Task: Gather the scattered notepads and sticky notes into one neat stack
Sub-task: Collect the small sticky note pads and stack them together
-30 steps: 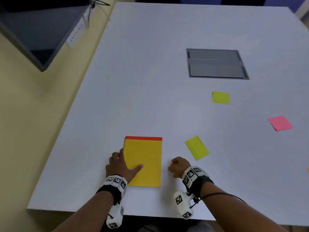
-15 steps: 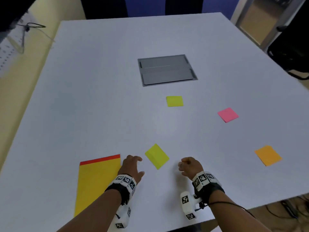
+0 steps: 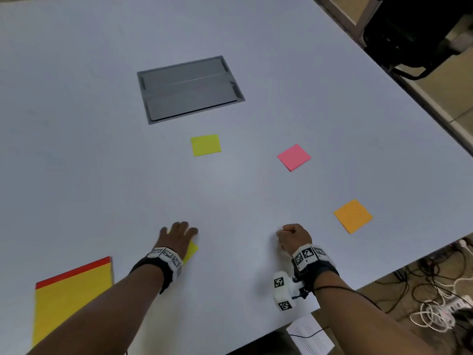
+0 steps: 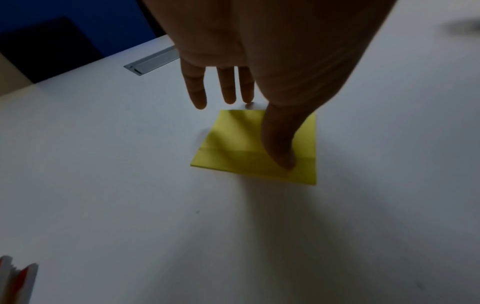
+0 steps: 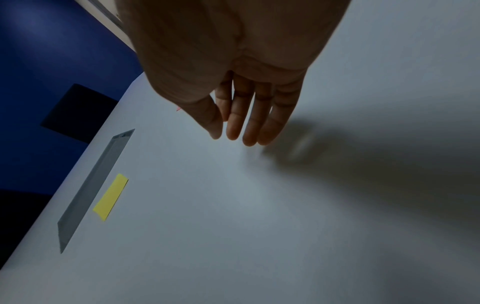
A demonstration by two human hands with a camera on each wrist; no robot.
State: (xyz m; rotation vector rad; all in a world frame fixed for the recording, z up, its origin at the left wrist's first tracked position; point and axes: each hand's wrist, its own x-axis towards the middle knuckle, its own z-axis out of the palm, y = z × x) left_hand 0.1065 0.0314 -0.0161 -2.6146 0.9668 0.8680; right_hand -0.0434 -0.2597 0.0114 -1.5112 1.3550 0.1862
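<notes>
My left hand [image 3: 178,235] lies flat over a yellow sticky pad [image 3: 192,249] near the table's front edge. In the left wrist view the thumb [image 4: 280,152] presses on the pad [image 4: 233,156] and the straight fingers [image 4: 228,90] reach past its far edge. My right hand [image 3: 294,237] rests to the right, loosely curled and holding nothing. A large yellow notepad with a red top strip [image 3: 74,298] lies at the front left. Further out lie a yellow-green sticky pad [image 3: 206,145], a pink one [image 3: 293,157] and an orange one [image 3: 353,216].
A grey hatch [image 3: 189,89] is set flush in the white table [image 3: 76,149] behind the sticky pads. The table's right edge runs diagonally near the orange pad. Below it are cables [image 3: 435,303] on the floor and a printed sheet [image 3: 309,336].
My left hand has left the large yellow notepad and moved right onto the nearby yellow sticky pad. The head view has swung right. The right hand has barely moved.
</notes>
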